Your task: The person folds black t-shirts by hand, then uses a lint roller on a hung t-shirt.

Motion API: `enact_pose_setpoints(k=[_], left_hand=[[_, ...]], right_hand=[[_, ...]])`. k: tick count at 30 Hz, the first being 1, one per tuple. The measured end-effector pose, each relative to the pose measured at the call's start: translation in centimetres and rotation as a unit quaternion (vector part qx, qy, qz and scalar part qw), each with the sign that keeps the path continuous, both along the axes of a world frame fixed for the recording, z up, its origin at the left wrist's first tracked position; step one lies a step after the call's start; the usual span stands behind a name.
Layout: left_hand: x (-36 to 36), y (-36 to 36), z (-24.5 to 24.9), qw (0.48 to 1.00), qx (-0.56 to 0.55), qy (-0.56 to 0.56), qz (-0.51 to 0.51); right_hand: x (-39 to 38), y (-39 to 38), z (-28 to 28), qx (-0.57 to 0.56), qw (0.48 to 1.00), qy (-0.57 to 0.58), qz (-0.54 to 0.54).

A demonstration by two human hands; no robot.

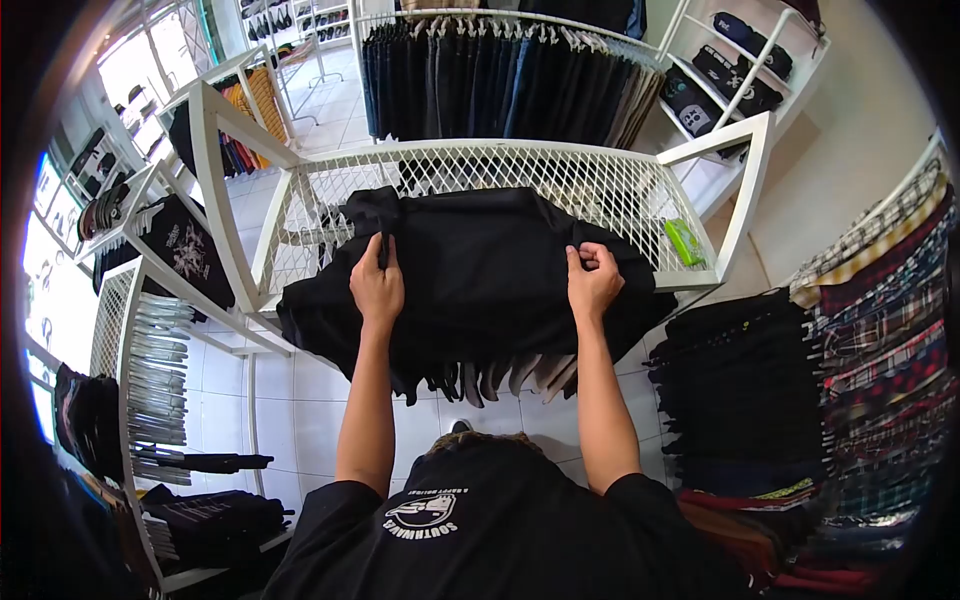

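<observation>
A black garment [480, 270] lies spread over a white mesh rack top, its lower part draping over the near edge. Its exact kind is hard to make out. My left hand [378, 285] grips a fold of the cloth on the left side, thumb and fingers closed together. On the right side, my right hand [597, 282] pinches the same garment, its fingers curled. Between my hands the fabric lies fairly flat, with a bunched fold near the left hand.
The white mesh rack [500, 152] has raised bars at both ends. A green packet [684, 242] lies at its right. Dark trousers [500, 80] hang beyond; plaid shirts [885, 360] hang at right. Clear hangers [158, 370] and folded dark clothes [215, 515] are at left.
</observation>
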State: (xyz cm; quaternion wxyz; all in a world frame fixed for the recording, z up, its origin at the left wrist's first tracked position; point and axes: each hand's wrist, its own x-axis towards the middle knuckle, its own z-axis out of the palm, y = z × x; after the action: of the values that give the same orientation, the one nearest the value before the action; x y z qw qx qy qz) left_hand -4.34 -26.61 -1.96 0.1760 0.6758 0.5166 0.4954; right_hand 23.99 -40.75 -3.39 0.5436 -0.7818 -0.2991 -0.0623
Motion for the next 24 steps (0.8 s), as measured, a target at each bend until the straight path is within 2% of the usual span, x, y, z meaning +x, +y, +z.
enact_pose_setpoints(k=[3, 5, 6, 8, 9, 11, 13, 15, 16, 17, 19, 21, 22, 24], left_hand=[[0.2, 0.0, 0.1, 1.000, 0.011, -0.014, 0.001], [0.3, 0.1, 0.1, 0.999, 0.038, -0.023, 0.006], [0.3, -0.1, 0.4, 1.000, 0.018, -0.006, 0.009], [0.3, -0.4, 1.0, 1.000, -0.022, 0.011, 0.020], [0.3, -0.4, 1.1, 1.000, -0.016, 0.012, 0.022], [0.3, -0.4, 0.9, 1.000, 0.009, -0.012, 0.021], [0.1, 0.3, 1.2, 1.000, -0.012, -0.006, 0.015], [-0.8, 4.5, -1.7, 0.994, -0.029, -0.073, -0.071], [-1.5, 7.9, -4.3, 0.998, -0.002, -0.063, -0.023], [-2.6, 4.9, 0.4, 0.988, -0.062, -0.100, -0.096], [-3.9, 5.8, 1.8, 0.985, -0.004, -0.143, -0.099], [-5.7, 6.0, 4.1, 0.989, -0.041, -0.119, -0.075], [-5.8, 3.5, 7.1, 0.992, 0.001, -0.118, -0.046], [-7.1, 4.4, 8.7, 0.988, 0.040, -0.137, -0.056]], right_hand=[[0.1, 0.2, -0.5, 0.059, 0.996, 0.048, 0.038], [0.0, 0.3, -0.7, -0.009, 0.997, -0.075, -0.020], [-0.4, 0.3, -0.3, -0.002, 0.997, -0.075, -0.017], [-1.4, 0.2, 0.4, -0.057, 0.984, -0.162, -0.037], [-1.3, 0.3, 0.5, -0.051, 0.985, -0.160, -0.035], [-0.7, 0.8, 0.7, -0.132, 0.985, -0.107, -0.029], [-0.1, 1.4, 1.2, -0.139, 0.985, -0.096, -0.030], [0.7, 0.9, 2.8, -0.165, 0.985, 0.004, 0.040], [1.6, 0.7, 2.7, -0.067, 0.993, 0.062, 0.074], [4.1, 1.8, 0.7, 0.050, 0.977, 0.148, 0.143], [5.4, 1.2, 1.9, 0.177, 0.952, 0.206, 0.143], [6.5, -0.2, 3.7, 0.190, 0.955, 0.184, 0.133], [7.0, -0.8, 4.4, 0.192, 0.954, 0.184, 0.142], [9.0, -1.4, 5.5, 0.145, 0.950, 0.220, 0.170]])
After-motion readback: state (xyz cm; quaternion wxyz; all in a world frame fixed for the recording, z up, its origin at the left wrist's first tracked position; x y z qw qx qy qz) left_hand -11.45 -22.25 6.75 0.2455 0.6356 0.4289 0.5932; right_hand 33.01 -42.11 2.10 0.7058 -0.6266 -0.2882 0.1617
